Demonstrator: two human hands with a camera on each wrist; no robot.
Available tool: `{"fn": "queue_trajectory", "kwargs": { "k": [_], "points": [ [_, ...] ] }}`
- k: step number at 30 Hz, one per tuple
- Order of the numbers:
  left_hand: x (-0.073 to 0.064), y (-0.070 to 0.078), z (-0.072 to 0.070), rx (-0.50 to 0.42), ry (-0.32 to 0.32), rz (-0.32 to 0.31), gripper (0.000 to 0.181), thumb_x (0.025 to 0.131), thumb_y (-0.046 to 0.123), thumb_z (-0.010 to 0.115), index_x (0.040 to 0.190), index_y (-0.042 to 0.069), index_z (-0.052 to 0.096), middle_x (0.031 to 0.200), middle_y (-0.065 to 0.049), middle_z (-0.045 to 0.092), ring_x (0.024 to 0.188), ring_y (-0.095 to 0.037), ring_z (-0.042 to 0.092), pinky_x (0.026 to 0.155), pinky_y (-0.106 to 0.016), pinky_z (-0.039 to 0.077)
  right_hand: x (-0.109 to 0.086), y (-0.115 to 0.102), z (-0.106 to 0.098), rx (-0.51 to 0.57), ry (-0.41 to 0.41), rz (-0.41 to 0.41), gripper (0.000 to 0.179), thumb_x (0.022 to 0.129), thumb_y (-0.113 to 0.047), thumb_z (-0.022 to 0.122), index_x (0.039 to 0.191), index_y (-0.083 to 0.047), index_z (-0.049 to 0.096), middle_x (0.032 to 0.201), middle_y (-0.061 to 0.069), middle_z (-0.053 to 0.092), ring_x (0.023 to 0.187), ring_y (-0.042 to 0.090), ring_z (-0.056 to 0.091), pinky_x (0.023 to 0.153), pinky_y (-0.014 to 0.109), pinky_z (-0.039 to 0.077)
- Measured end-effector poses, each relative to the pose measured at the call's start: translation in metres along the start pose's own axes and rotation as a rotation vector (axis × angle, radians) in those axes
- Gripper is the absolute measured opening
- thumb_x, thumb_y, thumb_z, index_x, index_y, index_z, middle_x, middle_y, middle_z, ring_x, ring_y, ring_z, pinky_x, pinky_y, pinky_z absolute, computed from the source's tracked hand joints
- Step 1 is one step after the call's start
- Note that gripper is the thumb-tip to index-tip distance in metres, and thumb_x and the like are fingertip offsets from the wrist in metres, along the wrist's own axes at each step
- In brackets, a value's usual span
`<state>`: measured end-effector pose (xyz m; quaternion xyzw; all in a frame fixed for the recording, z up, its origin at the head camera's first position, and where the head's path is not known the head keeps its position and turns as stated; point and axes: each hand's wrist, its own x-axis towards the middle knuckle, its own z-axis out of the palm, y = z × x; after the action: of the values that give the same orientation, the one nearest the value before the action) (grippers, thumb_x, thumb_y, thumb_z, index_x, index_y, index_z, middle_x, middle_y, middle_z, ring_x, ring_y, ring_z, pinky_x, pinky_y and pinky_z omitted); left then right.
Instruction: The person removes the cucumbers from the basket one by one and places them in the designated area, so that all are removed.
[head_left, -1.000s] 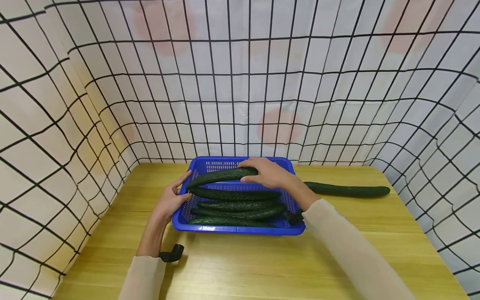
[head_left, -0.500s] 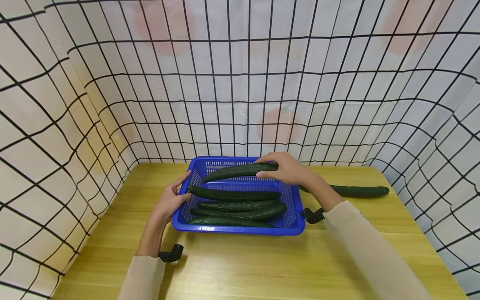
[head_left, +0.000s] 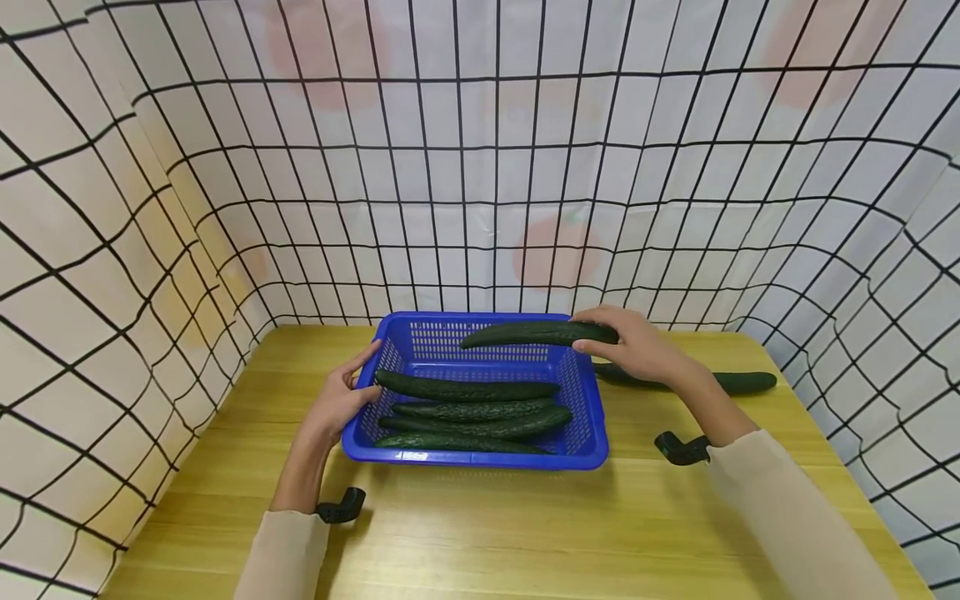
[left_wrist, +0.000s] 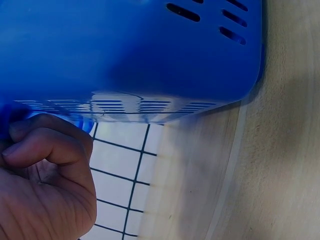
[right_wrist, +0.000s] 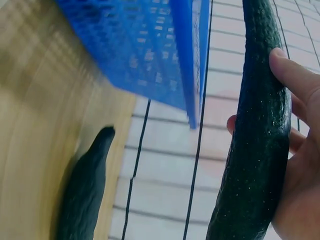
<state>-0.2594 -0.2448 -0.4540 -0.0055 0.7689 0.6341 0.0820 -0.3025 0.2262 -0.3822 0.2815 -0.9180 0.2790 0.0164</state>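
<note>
Three sides of white sheeting [head_left: 420, 175], crossed by black grid lines, are rising around the work area, faded reddish and yellow patches showing on them. Below, a yellowish wooden tabletop [head_left: 480, 533] is spreading toward the viewer. A blue perforated basket [head_left: 472, 457] is sitting upright on it, near the back edge. The left sleeve [head_left: 283, 554] and the right sleeve [head_left: 795, 517], both beige, are entering from the bottom of the head view.

Four dark green cucumbers [head_left: 465, 389] are lying crosswise inside the basket, bunched toward its front. A loose cucumber [head_left: 748, 382] is resting on the tabletop to the right, its near tip pointing at the basket's side and its middle hiding behind the right arm. A raised cucumber [head_left: 528, 334] is hanging roughly level above the basket's back right part, its right end passing over the rim.

The right hand [head_left: 630, 343] is gripping that right end, thumb pressing one side and fingertips the other, as the right wrist view is showing. The left hand [head_left: 342, 400] is holding the basket's left rim, its fingers curling at the edge. Two small dark devices [head_left: 342, 506] are jutting from the wrists, one beside each sleeve's cuff.
</note>
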Motion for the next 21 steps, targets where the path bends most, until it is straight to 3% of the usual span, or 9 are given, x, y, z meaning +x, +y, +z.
{"fn": "queue_trajectory", "kwargs": {
  "k": [6,15,21],
  "points": [
    [0.000,-0.001,0.001,0.001,0.006,-0.006,0.086,0.090,-0.002,0.061,0.161,0.037,0.034,0.099,-0.026,0.070,0.079,-0.027,0.074,0.072,-0.044,0.065,-0.024,0.019,-0.012,-0.006,0.032,0.044,0.052,0.102,-0.038,0.063,0.146,-0.011,0.056,0.145,0.016,0.058,0.133,0.040,0.053,0.107,0.062,0.043],
    [-0.002,0.001,0.000,-0.006,0.003,-0.011,0.087,0.090,-0.002,0.059,0.162,0.038,0.032,0.125,-0.035,0.064,0.088,-0.030,0.073,0.075,-0.044,0.065,-0.058,0.037,-0.029,-0.034,0.035,0.115,0.055,0.103,-0.037,0.061,0.150,-0.009,0.051,0.150,0.021,0.051,0.139,0.046,0.044,0.108,0.069,0.038],
    [-0.001,0.001,0.001,-0.011,-0.007,-0.008,0.087,0.090,-0.002,0.059,0.162,0.037,0.031,0.126,-0.035,0.064,0.088,-0.030,0.074,0.076,-0.045,0.065,-0.078,0.047,-0.037,-0.047,0.042,0.141,0.057,0.104,-0.035,0.060,0.152,-0.006,0.048,0.154,0.024,0.045,0.142,0.050,0.039,0.109,0.071,0.035]
  ]
}}
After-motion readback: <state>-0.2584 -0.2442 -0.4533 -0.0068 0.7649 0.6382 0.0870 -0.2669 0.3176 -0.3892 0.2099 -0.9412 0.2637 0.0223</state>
